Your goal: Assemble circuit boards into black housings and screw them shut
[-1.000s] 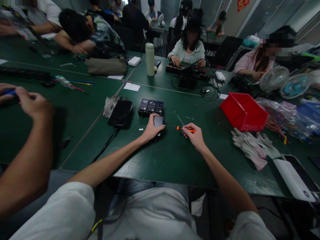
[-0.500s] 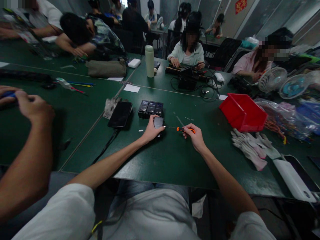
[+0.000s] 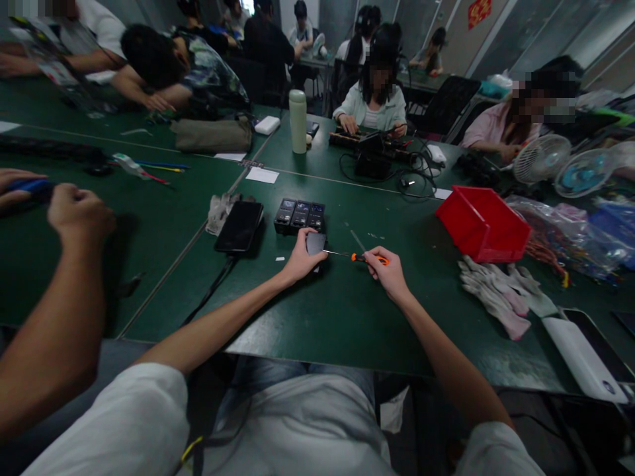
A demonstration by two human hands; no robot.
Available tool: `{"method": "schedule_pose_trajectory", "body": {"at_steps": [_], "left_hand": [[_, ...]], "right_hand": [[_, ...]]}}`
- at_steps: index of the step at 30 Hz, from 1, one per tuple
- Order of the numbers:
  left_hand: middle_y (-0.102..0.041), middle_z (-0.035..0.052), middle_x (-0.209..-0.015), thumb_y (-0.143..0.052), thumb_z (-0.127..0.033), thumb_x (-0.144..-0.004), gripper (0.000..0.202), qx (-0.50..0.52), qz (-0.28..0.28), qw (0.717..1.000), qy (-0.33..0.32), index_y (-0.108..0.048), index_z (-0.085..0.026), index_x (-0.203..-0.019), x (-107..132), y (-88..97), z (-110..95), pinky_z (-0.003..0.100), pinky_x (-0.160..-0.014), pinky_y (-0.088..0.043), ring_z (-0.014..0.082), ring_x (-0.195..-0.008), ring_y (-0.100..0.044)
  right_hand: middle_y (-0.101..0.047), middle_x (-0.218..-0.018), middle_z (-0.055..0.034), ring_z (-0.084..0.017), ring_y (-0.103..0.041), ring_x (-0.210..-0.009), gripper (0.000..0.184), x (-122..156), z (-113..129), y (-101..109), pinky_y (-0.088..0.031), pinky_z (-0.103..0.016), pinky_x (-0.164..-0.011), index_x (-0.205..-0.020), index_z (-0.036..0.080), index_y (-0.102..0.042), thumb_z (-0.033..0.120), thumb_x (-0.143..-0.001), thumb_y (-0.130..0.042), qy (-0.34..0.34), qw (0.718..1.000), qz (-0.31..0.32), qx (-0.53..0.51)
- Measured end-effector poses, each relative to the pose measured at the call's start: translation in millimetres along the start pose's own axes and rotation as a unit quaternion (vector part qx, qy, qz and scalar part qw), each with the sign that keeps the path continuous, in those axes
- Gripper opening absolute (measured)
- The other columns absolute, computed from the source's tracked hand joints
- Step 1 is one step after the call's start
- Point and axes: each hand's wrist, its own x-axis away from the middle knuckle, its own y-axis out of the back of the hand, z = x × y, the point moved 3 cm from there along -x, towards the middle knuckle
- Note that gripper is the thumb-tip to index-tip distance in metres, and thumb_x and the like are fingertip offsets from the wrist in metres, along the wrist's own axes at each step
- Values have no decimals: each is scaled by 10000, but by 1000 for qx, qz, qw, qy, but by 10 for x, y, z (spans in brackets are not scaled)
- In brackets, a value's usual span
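My left hand [image 3: 298,259] is closed around a small dark grey box-shaped device [image 3: 315,243], thumb along its near side and fingers over the far side. In my right hand [image 3: 388,270] is a screwdriver [image 3: 358,257] with an orange and black handle. Its thin metal shaft points left, the tip at the device's right side by my left thumb; whether it touches a screw is too small to tell. Just behind the device stand several black box-shaped units [image 3: 299,217] in a row. A black phone-like slab [image 3: 239,227] with a cable lies to the left, against a grey glove [image 3: 221,213].
A red bin [image 3: 482,223], work gloves [image 3: 496,294], a white device [image 3: 584,357] and bagged wires lie to the right. A green bottle [image 3: 297,122] stands further back. At left, a co-worker's hands [image 3: 79,211] hold a blue-handled tool. Other people sit around the table.
My hands and the screwdriver stay almost in place; the screwdriver's handle looks slightly turned in my right fingers. The co-worker's hand at left has moved a little right.
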Motion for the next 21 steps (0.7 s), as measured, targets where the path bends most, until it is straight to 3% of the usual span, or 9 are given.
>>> {"method": "schedule_pose_trajectory", "body": {"at_steps": [8, 14, 21], "left_hand": [[-501, 10, -1006, -648, -241, -687, 521, 4, -3, 1000, -1, -398, -250, -1144, -1, 8, -22, 280, -726, -434, 139, -812, -499], [-513, 10, -975, -653, -239, -684, 518, -2, -11, 1000, 3, -399, -240, -1136, 2, 20, -44, 293, -727, -442, 144, -798, -508], [-500, 12, -1021, -643, -255, -696, 518, 2, -3, 1000, -2, -388, -245, -1147, 4, 12, -26, 284, -738, -438, 140, -827, -505]], "right_hand": [[-551, -627, 11, -101, -488, -505, 336, 11, 59, 3, -390, -229, -464, -857, 175, -617, 507, -803, -614, 26, 999, 0, 33], [-618, -851, -38, -127, -538, -632, 265, 4, 79, 24, -422, -239, -529, -899, 183, -637, 430, -802, -637, 68, 995, -5, 75], [-627, -876, -38, -138, -553, -663, 261, 5, 75, 23, -437, -248, -564, -890, 186, -641, 430, -798, -638, 67, 995, -4, 75]]}}
